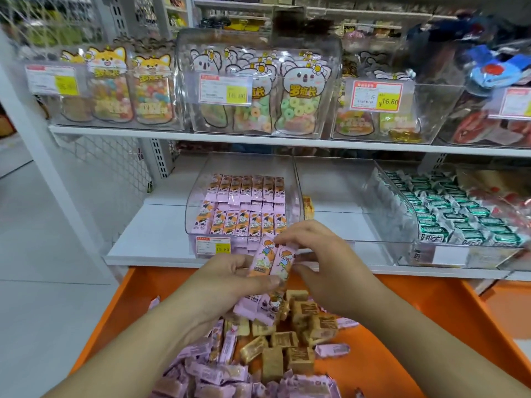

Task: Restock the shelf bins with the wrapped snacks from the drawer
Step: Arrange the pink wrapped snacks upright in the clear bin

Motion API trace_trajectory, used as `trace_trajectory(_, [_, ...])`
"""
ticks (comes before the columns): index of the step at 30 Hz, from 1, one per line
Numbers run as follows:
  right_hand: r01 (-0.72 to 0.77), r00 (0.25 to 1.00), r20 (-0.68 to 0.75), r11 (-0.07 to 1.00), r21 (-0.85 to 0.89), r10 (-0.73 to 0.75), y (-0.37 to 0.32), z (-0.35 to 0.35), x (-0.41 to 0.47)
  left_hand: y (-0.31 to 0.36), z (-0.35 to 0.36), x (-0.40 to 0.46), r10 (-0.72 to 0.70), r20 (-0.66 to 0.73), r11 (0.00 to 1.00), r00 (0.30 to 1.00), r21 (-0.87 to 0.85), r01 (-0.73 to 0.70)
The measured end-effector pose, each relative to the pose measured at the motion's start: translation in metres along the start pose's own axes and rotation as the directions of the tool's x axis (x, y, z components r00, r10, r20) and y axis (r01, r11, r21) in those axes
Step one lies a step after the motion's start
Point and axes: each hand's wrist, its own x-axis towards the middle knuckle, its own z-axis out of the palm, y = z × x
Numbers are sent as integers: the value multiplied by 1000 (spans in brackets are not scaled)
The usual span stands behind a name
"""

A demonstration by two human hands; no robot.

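My left hand (230, 278) grips a small bundle of pink wrapped snacks (273, 261) over the orange drawer (448, 320). My right hand (321, 259) pinches the top end of the rightmost pink snack in that bundle. Directly behind my hands stands a clear shelf bin (198, 196) holding neat rows of the same pink snacks. Below, the drawer holds a loose heap of pink snacks (212, 372) and brown wrapped snacks (301, 337).
An empty clear bin (344, 196) sits to the right of the pink one, then a bin of green-and-white candies (448, 216). The upper shelf (201, 136) carries clear bins of gummy bags with price tags. Bare white shelf lies left of the pink bin.
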Motion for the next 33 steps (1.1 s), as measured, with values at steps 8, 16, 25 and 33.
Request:
trace_trajectory(8, [17, 998, 60, 1000, 17, -18, -23, 3, -3, 8, 0, -5, 64, -57, 977, 996, -201, -74])
trace_trajectory(16, [1, 1000, 25, 998, -58, 0, -30, 25, 8, 8, -5, -6, 67, -111, 983, 992, -166, -85])
trace_trajectory(25, [-41, 999, -32, 997, -71, 39, -29, 33, 40, 18, -42, 2, 8, -241, 1000, 971, 11, -5])
trace_trajectory(33, [-166, 986, -6, 961, -221, 169, -12, 41, 145, 5, -100, 21, 441, -309, 646, 842, 761, -59])
